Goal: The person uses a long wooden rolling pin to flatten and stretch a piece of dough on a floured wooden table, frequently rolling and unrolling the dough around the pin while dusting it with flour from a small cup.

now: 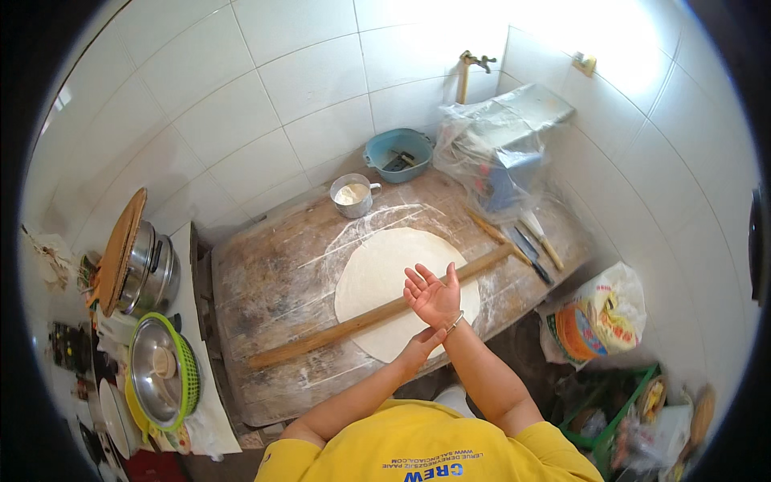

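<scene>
Dough (pixel 385 269), on tbl (pixel 269 277), below R hand (pixel 435 302)

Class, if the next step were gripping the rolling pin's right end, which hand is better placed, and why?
Probably the right hand: it is open, empty and nearer the pin's right end. The left hand is farther back, touching the right wrist.

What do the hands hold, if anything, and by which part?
No tool, not even the rolling pin, is held. The left hand touches the right wrist, grip unclear; the right hand is open.
</scene>
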Action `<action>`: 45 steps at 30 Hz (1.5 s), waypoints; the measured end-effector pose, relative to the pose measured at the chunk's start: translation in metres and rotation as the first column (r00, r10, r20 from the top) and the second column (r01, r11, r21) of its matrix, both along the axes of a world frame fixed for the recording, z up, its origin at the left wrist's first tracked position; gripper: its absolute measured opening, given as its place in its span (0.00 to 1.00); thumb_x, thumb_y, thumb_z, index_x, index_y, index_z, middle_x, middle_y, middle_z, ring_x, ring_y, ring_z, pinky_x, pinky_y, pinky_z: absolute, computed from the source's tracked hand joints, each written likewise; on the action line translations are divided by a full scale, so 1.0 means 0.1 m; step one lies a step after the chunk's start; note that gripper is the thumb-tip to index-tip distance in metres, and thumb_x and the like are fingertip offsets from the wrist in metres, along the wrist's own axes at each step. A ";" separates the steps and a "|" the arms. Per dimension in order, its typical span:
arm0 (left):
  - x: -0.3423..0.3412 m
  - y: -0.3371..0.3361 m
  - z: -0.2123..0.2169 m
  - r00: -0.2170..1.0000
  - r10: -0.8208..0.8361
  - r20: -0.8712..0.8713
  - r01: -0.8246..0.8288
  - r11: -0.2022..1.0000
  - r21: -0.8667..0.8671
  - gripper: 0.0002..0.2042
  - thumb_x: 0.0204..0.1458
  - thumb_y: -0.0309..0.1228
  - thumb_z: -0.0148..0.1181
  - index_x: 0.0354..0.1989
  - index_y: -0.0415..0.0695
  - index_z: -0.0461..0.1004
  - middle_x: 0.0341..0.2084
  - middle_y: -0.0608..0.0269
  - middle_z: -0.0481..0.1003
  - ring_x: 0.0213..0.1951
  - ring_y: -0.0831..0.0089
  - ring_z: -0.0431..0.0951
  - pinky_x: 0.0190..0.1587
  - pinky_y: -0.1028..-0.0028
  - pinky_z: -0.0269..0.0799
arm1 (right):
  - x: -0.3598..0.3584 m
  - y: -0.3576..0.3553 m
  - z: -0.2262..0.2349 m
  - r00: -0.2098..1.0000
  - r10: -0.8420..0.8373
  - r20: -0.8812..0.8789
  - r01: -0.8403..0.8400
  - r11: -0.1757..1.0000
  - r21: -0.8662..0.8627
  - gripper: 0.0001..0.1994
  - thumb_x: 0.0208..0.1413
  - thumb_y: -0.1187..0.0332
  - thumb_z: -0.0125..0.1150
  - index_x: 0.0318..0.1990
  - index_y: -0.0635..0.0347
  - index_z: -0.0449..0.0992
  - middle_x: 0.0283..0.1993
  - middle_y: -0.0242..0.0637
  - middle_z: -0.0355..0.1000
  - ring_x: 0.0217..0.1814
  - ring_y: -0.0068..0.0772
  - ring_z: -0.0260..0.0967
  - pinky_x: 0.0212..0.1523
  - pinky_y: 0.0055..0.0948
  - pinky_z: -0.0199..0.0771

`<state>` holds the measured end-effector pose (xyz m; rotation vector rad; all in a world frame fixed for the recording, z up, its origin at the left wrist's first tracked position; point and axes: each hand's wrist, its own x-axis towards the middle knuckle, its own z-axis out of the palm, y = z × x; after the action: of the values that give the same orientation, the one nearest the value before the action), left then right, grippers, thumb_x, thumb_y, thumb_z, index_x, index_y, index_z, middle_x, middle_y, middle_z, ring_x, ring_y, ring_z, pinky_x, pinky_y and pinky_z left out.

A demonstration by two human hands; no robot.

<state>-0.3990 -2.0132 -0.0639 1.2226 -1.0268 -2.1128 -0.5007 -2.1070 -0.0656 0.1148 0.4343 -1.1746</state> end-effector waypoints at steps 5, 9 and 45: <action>-0.55 -0.49 -0.15 0.987 0.163 -0.013 -0.163 0.986 -0.029 0.35 0.58 0.52 0.56 0.62 0.33 0.62 0.59 0.56 0.67 0.63 0.68 0.62 0.67 0.69 0.50 | -0.41 -0.58 -0.16 0.993 0.111 0.036 -0.113 0.992 0.052 0.38 0.56 0.32 0.44 0.51 0.63 0.69 0.53 0.49 0.70 0.47 0.42 0.70 0.50 0.41 0.73; -0.84 -0.76 -0.21 0.963 0.268 0.005 -0.268 0.962 0.050 0.34 0.55 0.52 0.59 0.59 0.34 0.66 0.57 0.57 0.69 0.61 0.70 0.63 0.66 0.68 0.52 | -0.58 -0.93 -0.22 0.979 0.201 0.021 -0.201 0.979 0.012 0.35 0.58 0.34 0.44 0.50 0.62 0.70 0.48 0.47 0.74 0.44 0.40 0.73 0.49 0.39 0.74; -0.84 -1.40 -1.23 0.456 0.333 0.825 0.514 0.658 -0.550 0.32 0.42 0.45 0.69 0.56 0.46 0.69 0.57 0.49 0.66 0.60 0.47 0.62 0.63 0.56 0.55 | -2.18 -2.18 -1.61 -0.835 -0.281 -0.474 -0.382 0.915 0.132 0.11 0.51 0.60 0.61 0.35 0.58 0.78 0.39 0.43 0.74 0.46 0.46 0.74 0.42 0.39 0.77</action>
<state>-0.4825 -2.1527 -0.1865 1.7877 -2.1906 -0.6074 -0.7189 -2.3246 -0.2266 -2.0367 2.1947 -0.3694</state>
